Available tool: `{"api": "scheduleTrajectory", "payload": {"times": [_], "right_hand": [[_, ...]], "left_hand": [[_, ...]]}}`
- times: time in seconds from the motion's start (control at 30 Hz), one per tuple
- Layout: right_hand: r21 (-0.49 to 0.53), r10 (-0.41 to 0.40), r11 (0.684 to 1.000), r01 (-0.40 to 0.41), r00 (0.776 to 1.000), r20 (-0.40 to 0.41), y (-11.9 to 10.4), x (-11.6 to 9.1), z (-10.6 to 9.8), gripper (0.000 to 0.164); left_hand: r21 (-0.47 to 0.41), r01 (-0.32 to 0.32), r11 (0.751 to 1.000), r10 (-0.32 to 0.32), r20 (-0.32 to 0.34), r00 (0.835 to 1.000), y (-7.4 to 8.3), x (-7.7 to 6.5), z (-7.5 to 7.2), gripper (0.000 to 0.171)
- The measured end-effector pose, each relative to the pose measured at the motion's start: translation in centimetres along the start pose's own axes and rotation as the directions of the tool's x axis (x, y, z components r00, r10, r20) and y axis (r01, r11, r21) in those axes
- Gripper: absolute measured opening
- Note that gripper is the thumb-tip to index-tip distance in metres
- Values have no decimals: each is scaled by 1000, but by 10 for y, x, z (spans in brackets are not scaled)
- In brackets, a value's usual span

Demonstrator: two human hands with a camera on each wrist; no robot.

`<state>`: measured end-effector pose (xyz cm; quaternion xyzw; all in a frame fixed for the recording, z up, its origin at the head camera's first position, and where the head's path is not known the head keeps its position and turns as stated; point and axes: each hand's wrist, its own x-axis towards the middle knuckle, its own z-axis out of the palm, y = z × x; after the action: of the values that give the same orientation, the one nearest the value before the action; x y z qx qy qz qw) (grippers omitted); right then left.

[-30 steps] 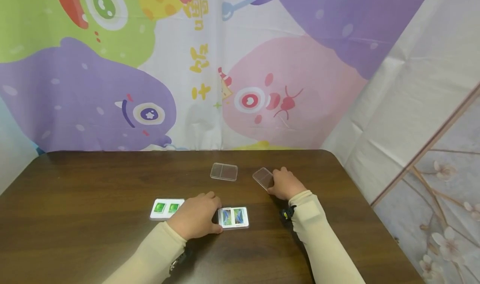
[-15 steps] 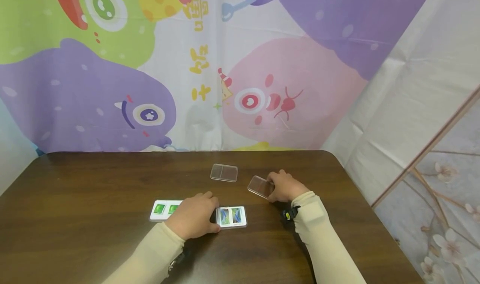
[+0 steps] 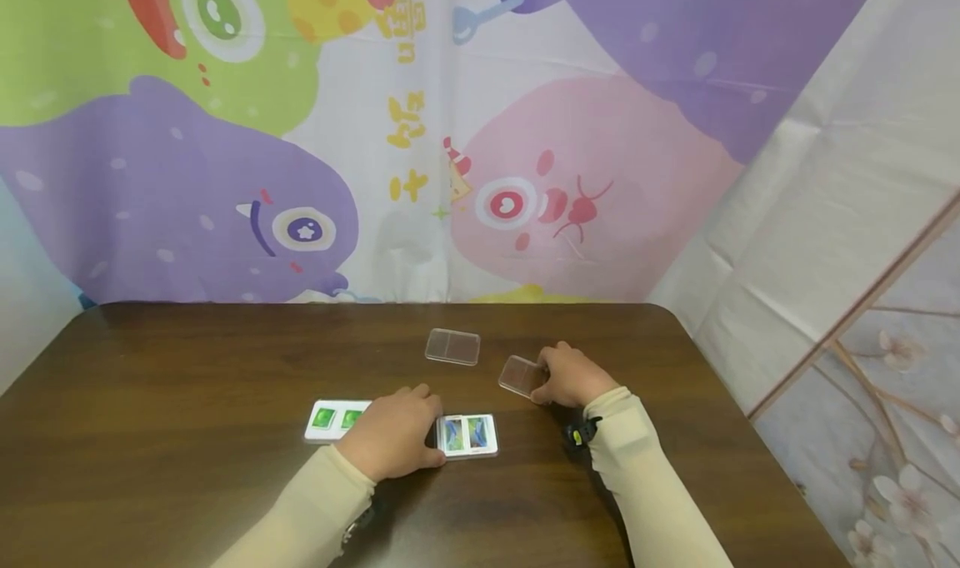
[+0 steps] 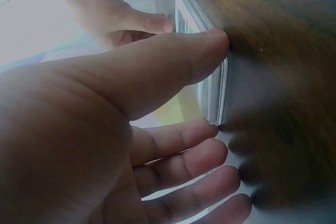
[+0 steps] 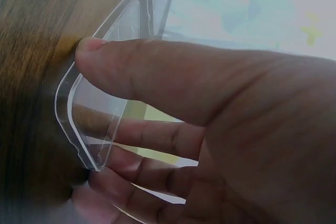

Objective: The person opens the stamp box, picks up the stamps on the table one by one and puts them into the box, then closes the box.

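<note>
My left hand (image 3: pixel 393 435) holds the left end of a flat clear case with blue-and-green pictures (image 3: pixel 467 435), thumb at the near edge and a finger at the far edge. Partly behind that hand lies a similar white-faced case with green pictures (image 3: pixel 330 418). My right hand (image 3: pixel 576 375) pinches a clear plastic cover (image 3: pixel 519 376) by its right end. In the right wrist view, the thumb crosses one edge of this see-through cover (image 5: pixel 97 100) and fingers meet the opposite edge. A second clear cover (image 3: pixel 453 346) lies apart, farther back and to the left.
All of this is on a dark brown wooden table (image 3: pixel 187 360). A printed cloth with cartoon figures (image 3: pixel 405 251) hangs behind the table's far edge. A pale flowered panel (image 3: pixel 892 418) stands along the right side.
My right hand has drawn its clear cover slightly toward me and turned it from a steep slant to a shallower one. The left hand stays on the blue-and-green picture case.
</note>
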<state>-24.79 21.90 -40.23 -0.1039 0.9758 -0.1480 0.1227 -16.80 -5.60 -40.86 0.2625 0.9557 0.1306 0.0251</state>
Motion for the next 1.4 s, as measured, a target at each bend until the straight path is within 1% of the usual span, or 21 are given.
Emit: {"api": "scheduleTrajectory", "payload": {"times": [0.3, 0.6, 0.93, 1.2, 1.4], "right_hand": [[-9, -6, 1000, 6, 1000, -6, 0, 0, 1, 40], [-24, 0, 1000, 0, 1000, 1, 0, -1, 2, 42], [-22, 4, 1000, -4, 1000, 0, -3, -3, 1, 43], [-38, 1, 999, -1, 1000, 17, -6, -5, -1, 50], [-52, 7, 999, -6, 1000, 6, -7, -3, 0, 49]], "left_hand": [[5, -3, 1000, 3, -4, 1000, 0, 0, 0, 54], [15, -10, 1000, 10, -3, 1000, 1, -1, 1, 53], [-5, 10, 1000, -10, 0, 1000, -1, 0, 2, 55], [-3, 17, 1000, -17, 2, 1000, -2, 0, 1, 57], [-4, 22, 1000, -22, 7, 1000, -3, 0, 1, 57]]}}
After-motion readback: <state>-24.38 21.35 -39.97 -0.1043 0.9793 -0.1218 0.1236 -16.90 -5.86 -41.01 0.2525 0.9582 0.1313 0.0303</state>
